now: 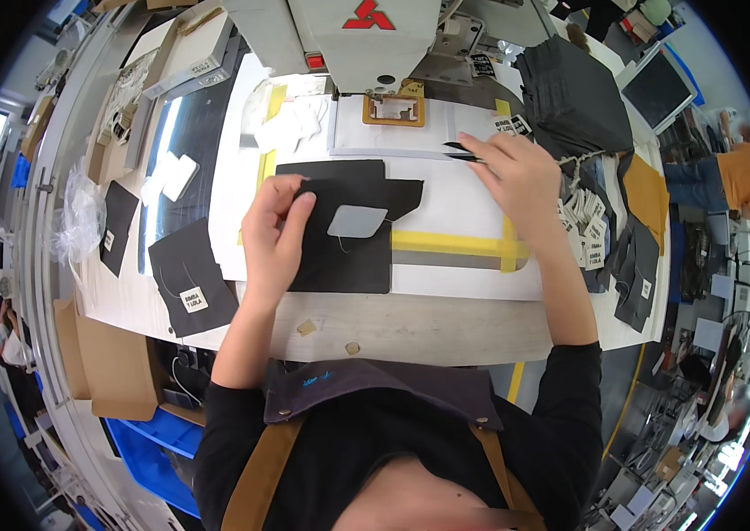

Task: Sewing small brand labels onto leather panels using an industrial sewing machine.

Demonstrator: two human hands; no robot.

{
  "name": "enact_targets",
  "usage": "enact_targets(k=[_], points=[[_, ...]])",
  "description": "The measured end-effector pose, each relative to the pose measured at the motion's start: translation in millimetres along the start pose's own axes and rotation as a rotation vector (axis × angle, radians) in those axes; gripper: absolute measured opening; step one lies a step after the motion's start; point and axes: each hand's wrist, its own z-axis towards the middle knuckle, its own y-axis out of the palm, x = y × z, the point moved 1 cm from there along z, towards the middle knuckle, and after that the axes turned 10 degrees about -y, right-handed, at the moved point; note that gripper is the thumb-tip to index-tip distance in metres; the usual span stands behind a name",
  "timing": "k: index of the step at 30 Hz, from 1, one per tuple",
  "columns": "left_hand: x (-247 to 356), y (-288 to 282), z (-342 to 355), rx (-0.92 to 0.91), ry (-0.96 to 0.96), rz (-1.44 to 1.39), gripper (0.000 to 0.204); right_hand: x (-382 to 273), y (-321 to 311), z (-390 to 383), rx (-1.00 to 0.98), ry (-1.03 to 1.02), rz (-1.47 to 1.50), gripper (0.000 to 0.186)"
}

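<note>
My left hand [276, 226] pinches the upper part of a black panel [331, 265], which looks like fabric or leather. A smaller black piece [406, 196] with an angled corner lies on or joins that panel at the right. A light grey rounded patch [357, 221] sits on it, with loose thread ends beside it. My right hand [516, 177] is closed around black tweezers [462, 152], whose two prongs point left and stand apart. Between the prongs nothing shows. Above both hands, a small gold-rimmed frame [393, 110] sits beneath the sewing machine's head [371, 44].
Yellow tape [446, 242] marks the white work surface. White patches [291, 124] are piled at the back left. Black panels with white labels [194, 299] lie to the left. At right are a black stack [574, 93] and loose labels [589, 226]. An open cardboard box [118, 367] stands below left.
</note>
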Motion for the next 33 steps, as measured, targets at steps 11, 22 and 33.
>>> enact_targets(k=[11, 22, 33], points=[[29, -56, 33, 0.039, 0.307, 0.005, 0.038, 17, -46, -61, -0.035, 0.592, 0.016, 0.035], [18, -207, -56, 0.179, 0.265, 0.251, 0.022, 22, -40, -99, -0.02, 0.698, -0.02, 0.035], [-89, -237, -121, 0.59, -0.317, 0.646, 0.05, 28, -31, -106, -0.049, 0.647, -0.028, 0.038]])
